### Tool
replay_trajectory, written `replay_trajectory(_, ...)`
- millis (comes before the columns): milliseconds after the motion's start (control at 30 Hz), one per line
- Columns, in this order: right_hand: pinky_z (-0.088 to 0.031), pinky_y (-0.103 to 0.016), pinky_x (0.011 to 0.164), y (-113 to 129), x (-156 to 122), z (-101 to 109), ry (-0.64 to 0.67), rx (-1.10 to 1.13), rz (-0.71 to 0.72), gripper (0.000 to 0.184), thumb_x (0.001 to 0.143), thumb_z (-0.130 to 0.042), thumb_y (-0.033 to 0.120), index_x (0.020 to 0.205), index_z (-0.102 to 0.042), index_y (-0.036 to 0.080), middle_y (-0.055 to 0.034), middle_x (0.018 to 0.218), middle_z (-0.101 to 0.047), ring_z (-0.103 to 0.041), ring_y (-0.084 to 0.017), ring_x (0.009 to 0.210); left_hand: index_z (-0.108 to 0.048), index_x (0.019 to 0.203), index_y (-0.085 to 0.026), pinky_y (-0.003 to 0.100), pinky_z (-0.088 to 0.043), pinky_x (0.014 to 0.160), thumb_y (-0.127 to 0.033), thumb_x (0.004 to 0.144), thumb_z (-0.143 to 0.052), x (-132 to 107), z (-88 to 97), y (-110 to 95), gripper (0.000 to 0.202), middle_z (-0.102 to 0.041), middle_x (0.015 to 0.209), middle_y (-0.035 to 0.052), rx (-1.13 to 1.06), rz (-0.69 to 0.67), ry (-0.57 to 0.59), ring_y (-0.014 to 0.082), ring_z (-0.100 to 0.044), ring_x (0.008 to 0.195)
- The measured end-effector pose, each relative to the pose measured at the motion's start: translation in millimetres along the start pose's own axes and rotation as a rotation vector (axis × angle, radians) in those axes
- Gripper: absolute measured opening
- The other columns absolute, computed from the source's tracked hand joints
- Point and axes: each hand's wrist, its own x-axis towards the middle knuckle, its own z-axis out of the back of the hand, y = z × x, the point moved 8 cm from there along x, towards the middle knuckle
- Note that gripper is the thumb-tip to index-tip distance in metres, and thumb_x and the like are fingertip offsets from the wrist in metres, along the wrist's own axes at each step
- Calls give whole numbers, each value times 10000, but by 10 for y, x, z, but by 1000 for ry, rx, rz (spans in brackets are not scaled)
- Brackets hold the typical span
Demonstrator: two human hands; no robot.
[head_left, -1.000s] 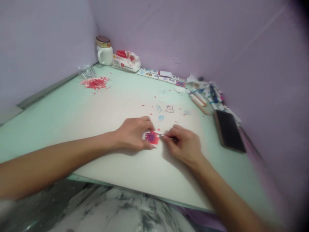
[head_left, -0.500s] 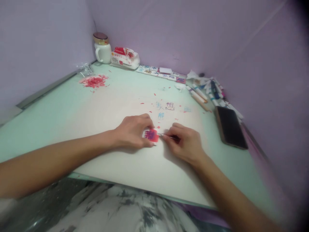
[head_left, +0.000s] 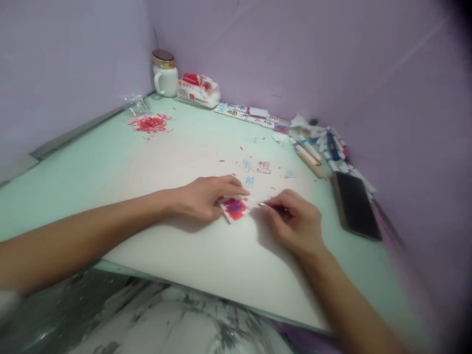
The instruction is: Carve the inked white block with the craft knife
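A small white carving block [head_left: 235, 208], its top coloured red with purple marks, lies turned at an angle on the white sheet [head_left: 206, 260]. My left hand [head_left: 210, 196] holds it at its left corner, the index finger stretched along its far side; the thumb is mostly hidden. My right hand [head_left: 295, 219] is closed in a pinch round a thin carving knife [head_left: 261, 204], whose metal tip points at the block's right corner, a small gap apart. Small red shavings [head_left: 221, 161] and handwritten characters [head_left: 263, 167] lie beyond my hands on the sheet.
A heap of red shavings [head_left: 151, 124] and a clear plastic bag [head_left: 137, 105] lie at the far left. Behind stand a lidded white mug [head_left: 166, 81], a wipes pack [head_left: 199, 92] and a row of character-marked blocks [head_left: 250, 117]. Several markers [head_left: 309, 152] and a phone [head_left: 356, 206] lie right.
The block has been turned on the sheet, and my left hand has shifted its hold to the left corner. My right hand has drawn the knife tip away to the right.
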Motion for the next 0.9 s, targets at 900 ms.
replay_trajectory(900, -338, -234, 518, 518, -88, 65, -85, -386, 394, 130, 822, -622, 235, 708, -682, 212, 28, 641, -689, -618, -99, 568, -626, 1007, -165, 343, -442, 790, -259, 704, -649, -73, -73, -36, 318, -540, 962, 82, 32, 112, -162, 237, -521, 911)
